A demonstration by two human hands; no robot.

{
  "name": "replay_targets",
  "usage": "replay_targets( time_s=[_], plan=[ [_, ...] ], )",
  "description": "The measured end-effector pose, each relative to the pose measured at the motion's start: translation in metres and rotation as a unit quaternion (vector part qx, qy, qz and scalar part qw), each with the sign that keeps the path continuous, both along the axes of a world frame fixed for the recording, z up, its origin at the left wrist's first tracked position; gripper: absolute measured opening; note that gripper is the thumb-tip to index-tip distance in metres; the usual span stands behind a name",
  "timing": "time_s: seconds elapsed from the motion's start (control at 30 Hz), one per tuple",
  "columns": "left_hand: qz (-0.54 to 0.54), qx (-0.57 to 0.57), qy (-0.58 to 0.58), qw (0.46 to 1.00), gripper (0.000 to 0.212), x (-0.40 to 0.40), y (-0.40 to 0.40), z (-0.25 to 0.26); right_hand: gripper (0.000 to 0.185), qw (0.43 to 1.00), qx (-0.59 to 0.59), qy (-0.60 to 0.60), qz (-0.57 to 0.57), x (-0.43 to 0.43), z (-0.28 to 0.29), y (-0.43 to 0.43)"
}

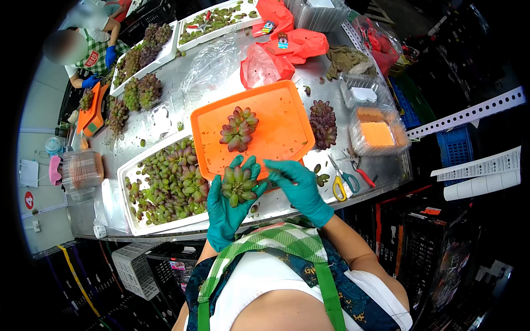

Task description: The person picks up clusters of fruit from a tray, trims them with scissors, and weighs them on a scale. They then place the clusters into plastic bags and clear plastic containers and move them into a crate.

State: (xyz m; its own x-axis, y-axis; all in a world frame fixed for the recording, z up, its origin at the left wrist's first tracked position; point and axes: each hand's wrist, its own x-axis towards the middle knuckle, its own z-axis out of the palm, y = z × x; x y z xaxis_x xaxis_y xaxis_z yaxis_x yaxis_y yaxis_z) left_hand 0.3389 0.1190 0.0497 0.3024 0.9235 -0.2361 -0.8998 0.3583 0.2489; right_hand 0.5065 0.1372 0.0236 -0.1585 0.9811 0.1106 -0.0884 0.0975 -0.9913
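My left hand (232,213), in a teal glove, cradles a small cluster of green-purple grapes (239,186) on its palm, fingers curled up around it. Just right of that cluster is my gloved right hand (300,188), its fingers extended and spread, with nothing visible between them. Beyond both hands an orange plastic tray (281,111) carries another grape cluster (239,129). A digital scale display partly shows under the tray's near edge, mostly hidden by my hands. On the left stands a white foam box (134,225) holding many loose grapes and small clusters (169,182).
Right of the tray lie a dark grape bunch (324,124), yellow-and-teal scissors (343,178), red-handled snips (364,173) and clear plastic clamshells (379,130). Red bags (269,62) lie behind. A co-worker in blue gloves (111,56) stands at the far left, near boxed grapes (143,56).
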Motion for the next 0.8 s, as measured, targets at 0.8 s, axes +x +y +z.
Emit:
replay_targets(
  time_s=[0.8],
  plan=[
    [-0.023, -0.048, -0.025, 0.998, 0.054, 0.005, 0.006, -0.006, 0.026, 0.948, -0.178, -0.179, -0.196, 0.080, -0.042, -0.006]
  ],
)
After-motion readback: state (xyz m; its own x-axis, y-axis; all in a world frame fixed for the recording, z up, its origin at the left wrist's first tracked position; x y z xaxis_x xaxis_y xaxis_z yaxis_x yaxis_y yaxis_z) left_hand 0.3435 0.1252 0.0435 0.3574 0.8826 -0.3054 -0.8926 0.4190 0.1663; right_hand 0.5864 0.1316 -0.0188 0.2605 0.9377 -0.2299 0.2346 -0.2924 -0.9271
